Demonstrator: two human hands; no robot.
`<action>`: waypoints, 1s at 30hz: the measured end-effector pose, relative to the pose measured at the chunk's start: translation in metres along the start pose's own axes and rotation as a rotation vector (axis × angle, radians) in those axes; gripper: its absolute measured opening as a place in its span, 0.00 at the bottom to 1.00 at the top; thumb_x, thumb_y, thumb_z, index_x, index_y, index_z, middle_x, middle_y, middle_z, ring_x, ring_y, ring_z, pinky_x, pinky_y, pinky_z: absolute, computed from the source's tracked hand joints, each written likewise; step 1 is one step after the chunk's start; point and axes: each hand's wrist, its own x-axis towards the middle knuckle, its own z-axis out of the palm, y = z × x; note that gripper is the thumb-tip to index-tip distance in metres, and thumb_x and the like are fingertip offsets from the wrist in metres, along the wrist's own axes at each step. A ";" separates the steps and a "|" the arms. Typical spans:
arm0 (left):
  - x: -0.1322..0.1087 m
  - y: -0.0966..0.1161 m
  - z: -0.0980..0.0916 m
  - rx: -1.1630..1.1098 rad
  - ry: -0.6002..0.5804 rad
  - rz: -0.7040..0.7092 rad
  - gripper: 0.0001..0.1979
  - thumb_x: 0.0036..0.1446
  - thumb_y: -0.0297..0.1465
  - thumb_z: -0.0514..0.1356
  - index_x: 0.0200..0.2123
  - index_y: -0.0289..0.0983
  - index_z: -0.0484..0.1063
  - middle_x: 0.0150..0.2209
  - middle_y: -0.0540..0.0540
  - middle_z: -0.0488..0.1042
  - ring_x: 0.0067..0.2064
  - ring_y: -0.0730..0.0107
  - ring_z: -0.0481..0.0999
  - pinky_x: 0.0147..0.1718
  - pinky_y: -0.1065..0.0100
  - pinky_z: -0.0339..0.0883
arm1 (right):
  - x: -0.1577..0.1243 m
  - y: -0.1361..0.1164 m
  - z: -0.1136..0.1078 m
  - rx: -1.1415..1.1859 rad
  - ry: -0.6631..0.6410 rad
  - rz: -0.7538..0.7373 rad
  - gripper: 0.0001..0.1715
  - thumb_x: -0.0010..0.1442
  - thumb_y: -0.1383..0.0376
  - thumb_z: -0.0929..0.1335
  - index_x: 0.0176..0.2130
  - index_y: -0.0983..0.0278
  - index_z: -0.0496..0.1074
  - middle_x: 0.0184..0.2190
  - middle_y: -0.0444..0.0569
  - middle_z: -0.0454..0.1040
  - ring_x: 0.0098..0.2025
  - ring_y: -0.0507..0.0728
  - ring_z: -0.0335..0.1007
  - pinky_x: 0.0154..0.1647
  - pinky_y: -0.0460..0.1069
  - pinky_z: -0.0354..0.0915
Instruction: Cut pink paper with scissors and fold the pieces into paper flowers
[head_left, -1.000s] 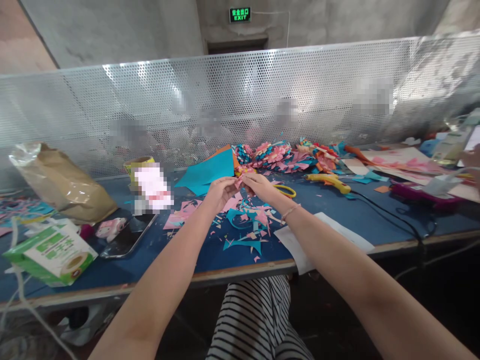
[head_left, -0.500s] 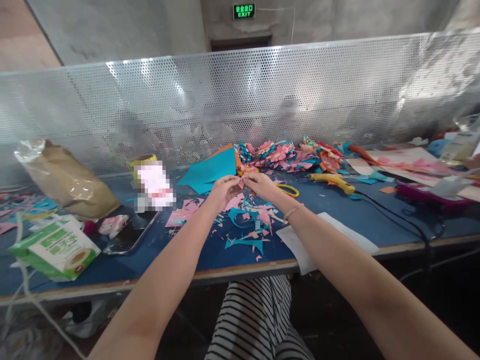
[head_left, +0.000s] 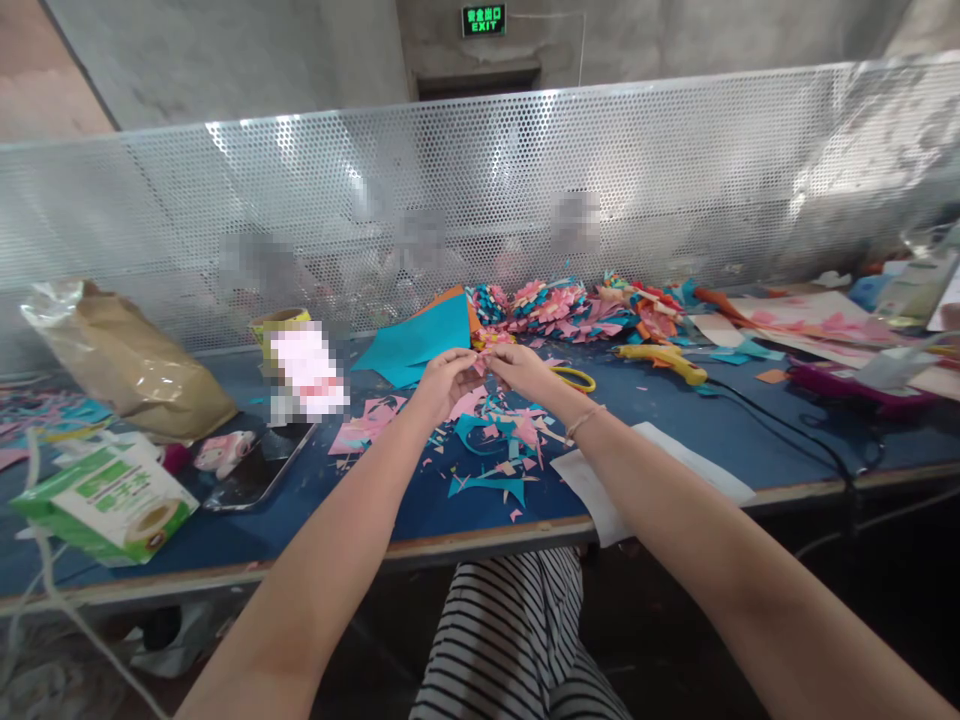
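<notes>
Small pink paper piece (head_left: 481, 366), held just above the middle of a blue counter (head_left: 739, 430), between the fingertips of a seated person's two hands. From where I stand, going from the person's left to right: a green and white box (head_left: 109, 500) lies near the front edge, with a brown paper bag (head_left: 150, 370) tilted over behind it. Beside the box are a little pink and white object (head_left: 223, 453) and a dark phone (head_left: 262, 470) lying flat. Behind the phone, a yellow roll (head_left: 279, 320) stands next to a bright screen, its display blurred out.

Next comes the left hand (head_left: 450, 384), its fingers closed on the pink piece. A teal sheet (head_left: 412, 340) lies behind it, and teal and pink paper scraps (head_left: 491, 435) are scattered on the counter in front. The right hand (head_left: 519, 368) meets the left one, its fingertips pinched together on the same piece; the fingers hide most of it, so its shape is hard to tell. Behind the right hand, a row of many-coloured paper flowers (head_left: 559, 308) runs along a perforated metal screen (head_left: 645, 180). A yellow handle loop (head_left: 576, 379) lies near the right wrist, and a white sheet (head_left: 675, 470) under the forearm. Farther right rests a yellow glue gun (head_left: 667, 362) with a black cord, then a purple object (head_left: 855, 388).
</notes>
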 end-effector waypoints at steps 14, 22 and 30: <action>0.003 -0.003 -0.001 0.056 0.054 -0.015 0.07 0.43 0.27 0.61 0.26 0.34 0.64 0.22 0.51 0.69 0.26 0.74 0.71 0.32 0.66 0.68 | -0.003 -0.006 -0.001 -0.041 -0.028 -0.008 0.16 0.57 0.61 0.58 0.24 0.65 0.66 0.14 0.41 0.62 0.19 0.48 0.58 0.23 0.44 0.51; 0.004 -0.005 -0.003 0.080 0.064 0.015 0.09 0.43 0.26 0.61 0.26 0.35 0.61 0.21 0.52 0.68 0.24 0.75 0.70 0.31 0.67 0.67 | -0.003 -0.006 0.000 -0.041 -0.048 0.006 0.14 0.56 0.62 0.58 0.27 0.66 0.68 0.14 0.40 0.62 0.19 0.48 0.58 0.23 0.44 0.51; 0.005 -0.006 -0.004 0.074 0.056 -0.010 0.09 0.43 0.27 0.62 0.25 0.35 0.63 0.21 0.51 0.68 0.24 0.77 0.69 0.29 0.70 0.66 | -0.004 -0.008 -0.001 -0.020 -0.080 -0.019 0.15 0.57 0.62 0.58 0.28 0.66 0.69 0.15 0.41 0.63 0.19 0.48 0.57 0.22 0.44 0.50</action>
